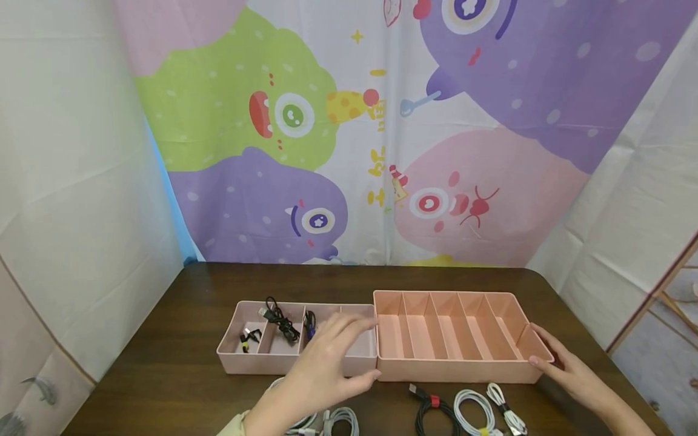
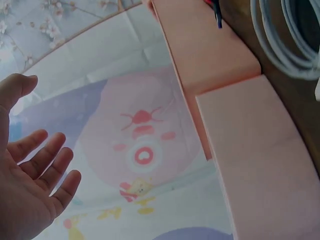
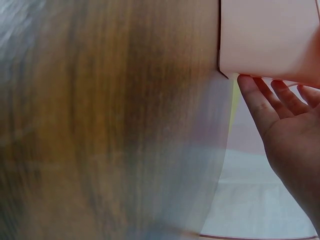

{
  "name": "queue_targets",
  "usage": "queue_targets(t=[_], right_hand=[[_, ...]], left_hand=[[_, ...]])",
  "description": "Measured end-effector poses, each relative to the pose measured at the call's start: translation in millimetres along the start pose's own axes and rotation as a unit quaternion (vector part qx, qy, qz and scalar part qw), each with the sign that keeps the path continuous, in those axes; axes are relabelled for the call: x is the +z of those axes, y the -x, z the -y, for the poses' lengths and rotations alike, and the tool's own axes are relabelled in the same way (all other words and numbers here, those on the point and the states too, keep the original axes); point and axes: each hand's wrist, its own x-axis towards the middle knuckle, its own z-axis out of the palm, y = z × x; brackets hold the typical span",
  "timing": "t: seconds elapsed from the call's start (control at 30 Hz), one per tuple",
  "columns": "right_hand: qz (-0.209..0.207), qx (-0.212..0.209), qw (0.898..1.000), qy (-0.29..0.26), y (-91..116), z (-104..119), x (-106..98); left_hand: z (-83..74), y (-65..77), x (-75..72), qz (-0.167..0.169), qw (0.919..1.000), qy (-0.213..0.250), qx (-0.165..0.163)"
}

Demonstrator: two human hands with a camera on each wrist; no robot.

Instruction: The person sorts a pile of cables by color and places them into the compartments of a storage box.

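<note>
My right hand [image 1: 572, 372] touches the right end of a salmon-pink divided box [image 1: 458, 370], its thumb at the front corner and its fingertips along the end wall. In the right wrist view its fingers [image 3: 257, 100] lie nearly straight against the box wall. My left hand [image 1: 322, 363] is raised with spread, slightly bent fingers in front of a pale pink divided box [image 1: 256, 364], holding nothing. In that box lie a small black cable with a yellow tie [image 1: 245, 343], a bundled black cable [image 1: 280, 324] and another dark cable [image 1: 309, 324], partly hidden. The two boxes stand end to end.
Along the front of the dark wooden table [image 1: 163, 375] lie a black cable with a red strap [image 1: 422, 418], a coiled white cable [image 1: 463, 399] and a bundled white cable [image 1: 507, 412]. Whitish coiled cables [image 1: 343, 415] lie by my left forearm. A cartoon-printed curtain [image 1: 360, 230] hangs behind.
</note>
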Motion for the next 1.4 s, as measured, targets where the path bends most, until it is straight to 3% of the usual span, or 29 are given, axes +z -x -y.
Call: queue_targets(t=[0.4, 0.53, 0.83, 1.07, 1.4], right_hand=[[-0.003, -0.004, 1.000, 0.001, 0.1, -1.8, 0.9], [-0.006, 0.002, 1.000, 0.006, 0.5, -2.6, 1.0], [-0.003, 0.005, 1.000, 0.004, 0.1, -3.0, 0.8], [-0.005, 0.001, 1.000, 0.003, -0.2, -3.0, 1.3], [-0.004, 0.009, 1.000, 0.008, 0.2, -1.7, 0.5]], left_hand=[[-10.2, 5.3, 17.7, 0.022, 0.9978, 0.062, 0.001], [-10.9, 5.7, 25.1, 0.026, 0.9977, 0.056, 0.027], [-11.6, 7.3, 35.9, 0.069, 0.9948, 0.066, 0.033], [-7.0, 8.6, 44.9, 0.091, 0.9923, 0.054, 0.065], [-3.4, 10.4, 56.4, 0.139, 0.9870, 0.061, 0.052]])
